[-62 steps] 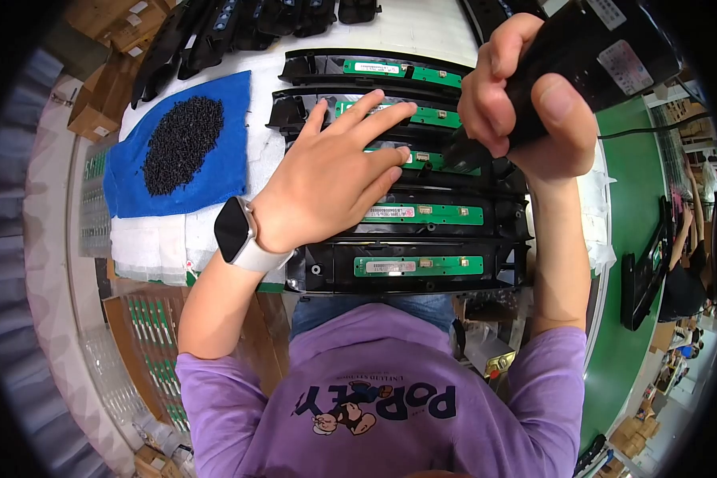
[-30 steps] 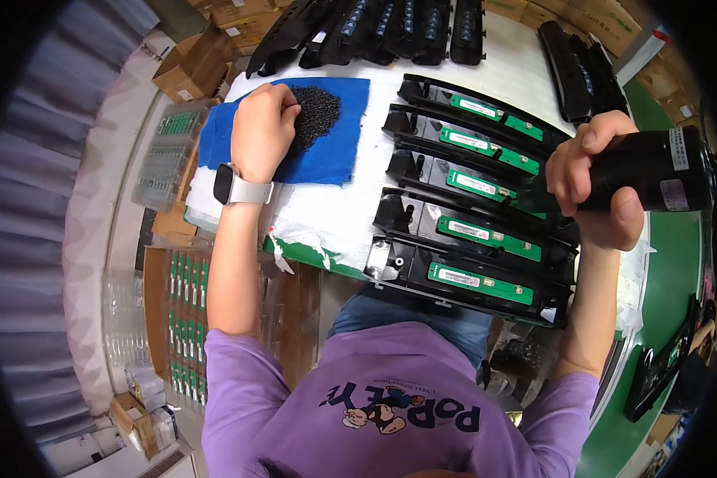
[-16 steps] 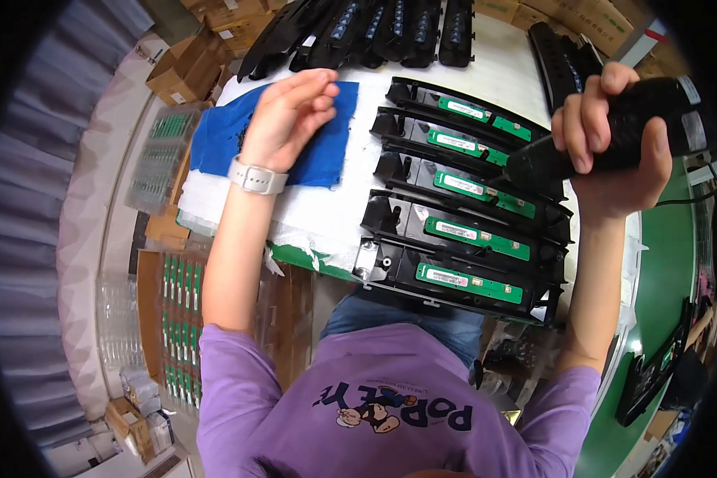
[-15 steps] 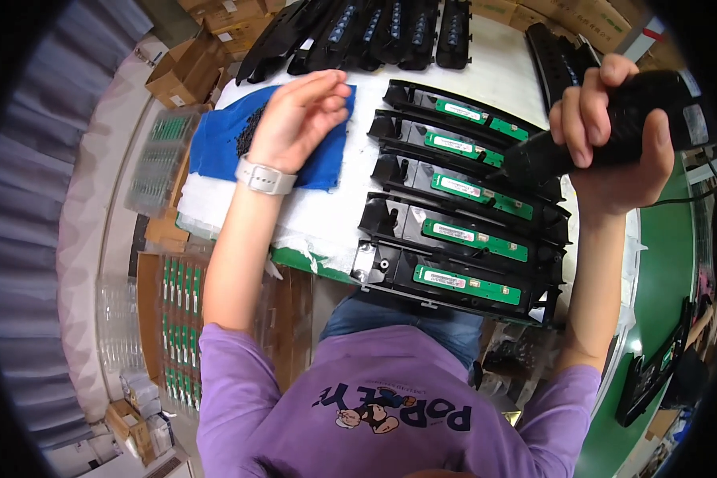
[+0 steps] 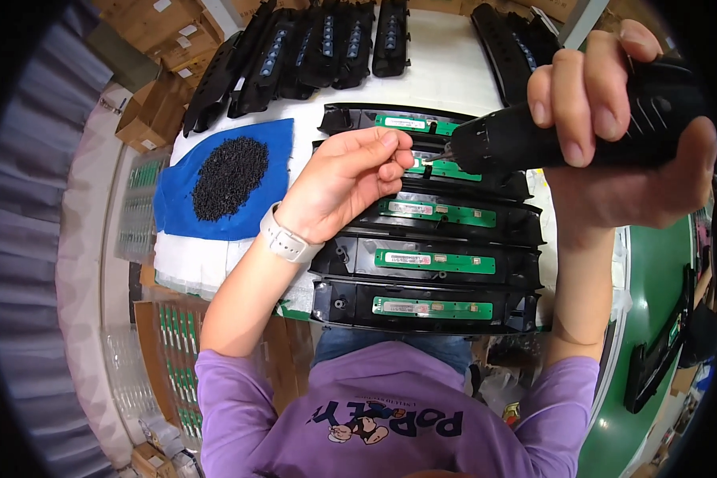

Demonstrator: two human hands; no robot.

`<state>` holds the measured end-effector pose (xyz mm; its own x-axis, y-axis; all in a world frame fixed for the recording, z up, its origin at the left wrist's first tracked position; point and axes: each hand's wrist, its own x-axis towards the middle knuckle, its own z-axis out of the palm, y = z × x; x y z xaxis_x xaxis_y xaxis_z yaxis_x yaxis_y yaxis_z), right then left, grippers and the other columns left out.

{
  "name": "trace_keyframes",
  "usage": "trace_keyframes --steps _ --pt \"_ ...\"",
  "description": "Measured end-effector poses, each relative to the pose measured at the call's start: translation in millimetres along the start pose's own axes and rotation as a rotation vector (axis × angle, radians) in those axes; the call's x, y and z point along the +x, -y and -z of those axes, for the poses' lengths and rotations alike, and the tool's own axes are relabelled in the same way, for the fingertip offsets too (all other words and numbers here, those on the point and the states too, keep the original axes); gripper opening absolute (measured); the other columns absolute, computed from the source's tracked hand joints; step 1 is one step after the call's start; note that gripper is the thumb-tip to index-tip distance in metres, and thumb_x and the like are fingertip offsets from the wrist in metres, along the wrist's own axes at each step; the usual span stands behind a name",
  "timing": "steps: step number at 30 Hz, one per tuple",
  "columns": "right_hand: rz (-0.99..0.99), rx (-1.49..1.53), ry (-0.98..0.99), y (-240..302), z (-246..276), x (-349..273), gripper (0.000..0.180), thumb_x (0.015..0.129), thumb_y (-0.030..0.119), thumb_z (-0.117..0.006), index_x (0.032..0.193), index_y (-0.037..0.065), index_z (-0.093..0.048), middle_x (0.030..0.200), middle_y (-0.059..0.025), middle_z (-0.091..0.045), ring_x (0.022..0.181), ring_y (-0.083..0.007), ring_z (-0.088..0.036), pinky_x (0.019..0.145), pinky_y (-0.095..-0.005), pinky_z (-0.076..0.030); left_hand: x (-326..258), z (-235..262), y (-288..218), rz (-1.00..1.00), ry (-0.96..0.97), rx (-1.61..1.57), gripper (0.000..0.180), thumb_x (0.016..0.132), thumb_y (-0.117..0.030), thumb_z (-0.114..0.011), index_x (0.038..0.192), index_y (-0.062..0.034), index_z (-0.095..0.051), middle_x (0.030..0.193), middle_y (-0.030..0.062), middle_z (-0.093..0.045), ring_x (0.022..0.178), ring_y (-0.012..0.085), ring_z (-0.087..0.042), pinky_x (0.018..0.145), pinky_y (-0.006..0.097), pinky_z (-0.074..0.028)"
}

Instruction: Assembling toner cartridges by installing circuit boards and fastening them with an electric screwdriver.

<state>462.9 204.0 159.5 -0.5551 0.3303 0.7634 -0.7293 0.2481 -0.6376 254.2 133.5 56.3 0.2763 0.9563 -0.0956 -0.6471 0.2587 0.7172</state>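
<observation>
My right hand grips a black electric screwdriver held level, its tip pointing left. My left hand, with a white wristwatch on the wrist, has its fingertips pinched right at the screwdriver's tip, seemingly on a small screw too tiny to make out. Both hands hover over a stack of black plastic housings, each with a green circuit board strip. A pile of small black screws lies on a blue cloth to the left.
More black housings lie in a row at the far side of the white table, others at the far right. Cardboard boxes stand on the floor at the left. Racks of green boards sit below the table's near-left edge.
My left hand left the screw pile on the blue cloth and came right to the screwdriver's tip. My right hand brought the screwdriver down and left to meet it.
</observation>
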Motion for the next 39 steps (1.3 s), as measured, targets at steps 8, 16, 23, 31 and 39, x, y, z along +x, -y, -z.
trace_keyframes --steps 8,16,23,31,39 --pt "0.024 -0.026 -0.053 -9.5 -7.9 -5.9 0.058 0.079 0.05 -0.056 0.114 0.005 -0.046 0.073 0.0013 -0.046 0.058 -0.0107 -0.045 0.068 -0.0297 -0.036 -8.0 -0.4 5.6 -0.006 0.001 0.074 0.021 0.094 -0.021 -0.051 0.094 -0.0014 -0.057 0.081 0.003 -0.057 0.065 0.0057 -0.046 0.061 0.02 -0.04" --pt "0.08 -0.007 -0.072 -6.9 -13.8 -8.8 0.058 0.078 0.05 -0.056 0.112 0.004 -0.047 0.073 0.0008 -0.046 0.058 -0.0113 -0.044 0.069 -0.0302 -0.035 -14.2 -9.3 10.5 -0.041 -0.014 0.185 0.017 0.093 -0.02 -0.055 0.092 -0.004 -0.055 0.08 0.002 -0.057 0.062 0.0055 -0.042 0.06 0.02 -0.037" --pt "0.119 0.068 -0.127 -17.8 -15.9 -11.9 0.059 0.076 0.049 -0.055 0.112 0.003 -0.05 0.074 0.0008 -0.046 0.058 -0.0111 -0.043 0.069 -0.0306 -0.034 -13.7 -5.0 9.3 -0.025 0.003 0.187 0.017 0.092 -0.021 -0.056 0.092 -0.0042 -0.057 0.081 0.0016 -0.058 0.061 0.0052 -0.042 0.059 0.02 -0.037" --pt "-0.098 0.164 -0.052 -30.3 -9.4 -13.9 0.057 0.08 0.05 -0.05 0.112 0.003 -0.05 0.07 0.0023 -0.044 0.054 -0.0089 -0.042 0.065 -0.0285 -0.035 -15.0 -0.2 8.8 -0.147 -0.163 0.274 0.033 0.093 -0.03 -0.052 0.101 0.002 -0.057 0.085 0.006 -0.06 0.067 0.007 -0.049 0.061 0.019 -0.041" --pt "-0.252 -0.019 0.009 -51.1 -28.6 -24.8 0.057 0.084 0.049 -0.053 0.111 0.001 -0.041 0.062 -0.0012 -0.047 0.044 -0.0103 -0.044 0.047 -0.025 -0.037 -18.1 2.5 -0.3 -0.342 -0.309 0.215 0.019 0.087 0.003 -0.035 0.101 0.008 -0.047 0.108 0.0228 -0.057 0.104 0.0273 -0.059 0.089 0.03 -0.048"
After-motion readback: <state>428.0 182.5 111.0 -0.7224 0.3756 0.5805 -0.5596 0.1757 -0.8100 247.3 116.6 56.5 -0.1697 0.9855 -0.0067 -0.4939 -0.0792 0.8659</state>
